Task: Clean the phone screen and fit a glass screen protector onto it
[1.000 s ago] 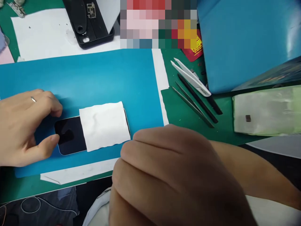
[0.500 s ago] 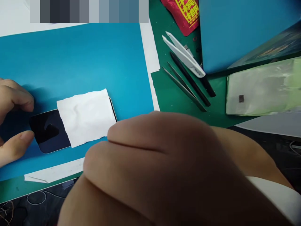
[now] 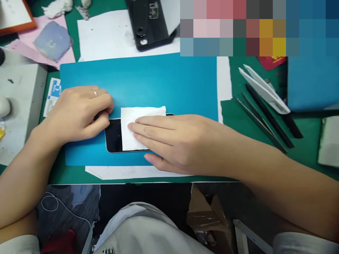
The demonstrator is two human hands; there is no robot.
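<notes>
right hand (image 3: 180, 143) lies flat on white sheet (image 3: 129, 117), gripping nothing; left hand (image 3: 83, 112) curls at phone (image 3: 113, 138), hold unclear; lopsided pressing could skid it

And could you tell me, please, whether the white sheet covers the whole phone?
No, the phone extends uncovered past the white sheet at the end nearest the left hand.

The white sheet (image 3: 127, 139) and right hand (image 3: 182, 143) hide much of the phone (image 3: 113, 135); mosaic squares (image 3: 254, 28) blot the upper right.
</notes>
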